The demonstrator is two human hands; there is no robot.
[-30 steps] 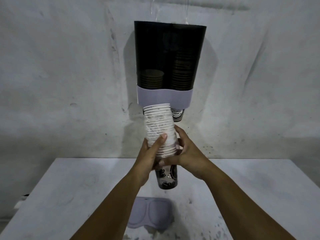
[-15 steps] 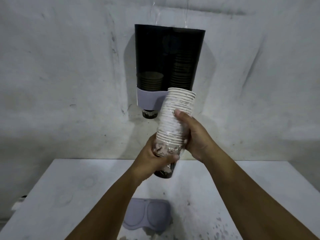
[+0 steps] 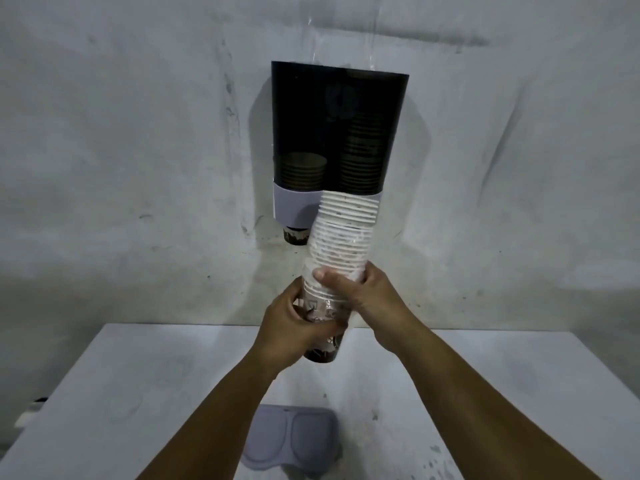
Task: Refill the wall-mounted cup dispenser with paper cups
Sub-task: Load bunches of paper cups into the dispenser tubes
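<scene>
1. A lavender dispenser lid (image 3: 290, 436) lies flat on the white table (image 3: 138, 393) nearest me.
2. My left hand (image 3: 294, 323) grips the dark printed bottom of a stack of paper cups (image 3: 341, 247).
3. My right hand (image 3: 367, 289) wraps the stack's white middle, thumb across the front.
4. The stack tilts right, its rims in front of the lavender base of the wall-mounted cup dispenser (image 3: 336, 133).
5. Both smoked tubes hold cups, the right one more.

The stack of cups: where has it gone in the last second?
The stack of cups swung from under the dispenser's left tube to the right one. The left hand dropped to its base; the right hand stayed mid-stack. Lid and table unchanged.
</scene>
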